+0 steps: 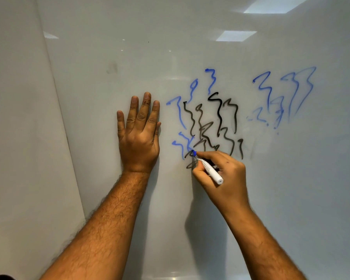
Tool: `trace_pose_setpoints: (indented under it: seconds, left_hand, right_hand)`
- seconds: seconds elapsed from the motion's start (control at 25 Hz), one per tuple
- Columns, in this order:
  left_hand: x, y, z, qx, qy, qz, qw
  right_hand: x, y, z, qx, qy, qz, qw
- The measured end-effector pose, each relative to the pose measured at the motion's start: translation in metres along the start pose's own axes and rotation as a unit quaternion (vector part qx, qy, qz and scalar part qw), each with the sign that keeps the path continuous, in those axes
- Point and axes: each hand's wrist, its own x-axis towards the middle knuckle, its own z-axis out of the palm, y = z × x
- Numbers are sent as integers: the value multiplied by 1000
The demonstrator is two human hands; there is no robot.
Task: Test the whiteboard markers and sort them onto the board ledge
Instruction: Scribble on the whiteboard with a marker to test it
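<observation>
- Right hand pinching a blue whiteboard marker pen-style between thumb and fingers, tip touching the whiteboard, white barrel end sticking out back over the knuckles; grip suits drawing a test stroke.
- Marker tip sitting at upper left of right hand, on a fresh blue mark among older scribbles.
- Left hand flat on whiteboard, fingers straight and close together, holding nothing; likely bracing the body or steadying the board while writing.
- Left hand just left of marker tip, not touching marker.
- Black squiggles directly above right hand, blue squiggles further up and to its right; some blue ones faint and patchy, probably from weak markers.
- Judged step: testing this blue marker, sorting not yet done for it.
- Board ledge not clearly in view; other markers not visible.
- Ceiling light reflections high on the glossy board, well above both hands.
</observation>
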Motion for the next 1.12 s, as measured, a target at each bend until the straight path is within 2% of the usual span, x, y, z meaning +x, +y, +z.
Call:
trace_pose_setpoints:
  seconds: [0.2,0.4,0.48,0.52,0.56,0.6,0.68,0.76,0.8,0.84,0.88,0.96,1.04,1.12]
  left_hand:
    - [-4,1,-4,-78,9,-13,997]
    - [-12,1,-12,-161,12,-28,987]
    - [-25,18,-20,-243,5,-81,967]
    - [-33,33,-25,-296,15,-136,945]
    - [-40,52,-30,-355,31,-214,909]
    - [-43,70,-35,-416,52,-311,853]
    - [-39,99,-43,-529,80,-503,679]
    - [-39,117,-46,-612,81,-605,503]
    - [-40,122,-46,-640,82,-628,435]
    - [-44,126,-46,-659,83,-641,384]
    - [-49,131,-45,-672,84,-650,345]
    - [-61,143,-42,-682,87,-666,289]
    - [-72,158,-37,-680,90,-681,258]
    - [-81,177,-31,-670,92,-694,247]
  right_hand:
    - [-8,-8,-4,180,-3,146,973]
    - [-6,-12,-5,240,-31,186,952]
    - [-7,-13,-5,263,-34,195,944]
    - [-9,-13,-5,271,-35,196,942]
    - [-11,-12,-6,277,-35,195,940]
    - [-16,-12,-6,279,-37,197,939]
    - [-27,-10,-8,282,-42,205,936]
    - [-42,-6,-13,287,-43,214,933]
    - [-50,-4,-17,287,-43,217,932]
    - [-57,-2,-21,283,-45,217,933]
    - [-64,2,-26,277,-51,216,935]
    - [-74,9,-35,265,-70,209,939]
    - [-81,17,-46,250,-87,201,943]
    - [-85,29,-57,239,-97,196,946]
